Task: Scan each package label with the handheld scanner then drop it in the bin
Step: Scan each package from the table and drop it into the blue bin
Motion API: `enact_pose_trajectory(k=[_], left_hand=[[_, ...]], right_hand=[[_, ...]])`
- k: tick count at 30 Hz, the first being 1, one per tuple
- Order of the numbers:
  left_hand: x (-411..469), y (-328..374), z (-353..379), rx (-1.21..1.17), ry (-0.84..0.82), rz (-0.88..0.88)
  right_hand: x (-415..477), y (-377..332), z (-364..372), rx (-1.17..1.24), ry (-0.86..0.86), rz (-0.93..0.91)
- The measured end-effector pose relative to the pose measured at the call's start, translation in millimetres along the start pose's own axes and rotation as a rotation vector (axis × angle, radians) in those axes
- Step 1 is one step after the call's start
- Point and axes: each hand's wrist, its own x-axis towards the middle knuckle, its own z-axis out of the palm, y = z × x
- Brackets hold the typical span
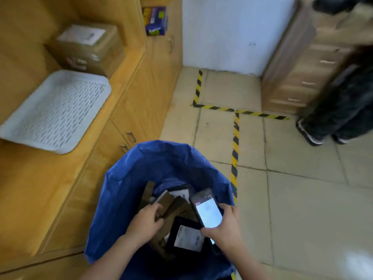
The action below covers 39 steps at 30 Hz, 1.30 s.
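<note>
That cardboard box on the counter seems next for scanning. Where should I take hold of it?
Probably take the cardboard box by its right side, coming from the counter's open edge: its label faces up and should stay uncovered, the white tray sits close in front, and wood panelling closes the left.

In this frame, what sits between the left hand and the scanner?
Head view: brown packages in the bin, one gripped by the left hand, then the scanner in the right hand.
</note>
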Motion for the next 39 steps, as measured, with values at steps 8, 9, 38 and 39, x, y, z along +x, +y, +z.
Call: enact_pose_trajectory(k=[8,9,38,39], left_hand=[[-73,118,-57,0.222,-0.018,0.363],[-82,137,-57,0.238,-0.028,0.397],[-395,512,323,0.628,-0.564,1.325],[-407,516,339,0.639,-0.591,1.348]], right_hand=[[-144,-1,-99,0.208,0.360,0.102],[-161,5,-112,0.244,0.404,0.112],[-582,316,-322,0.382,1.168,0.661],[-596,325,-320,0.397,1.194,0.689]])
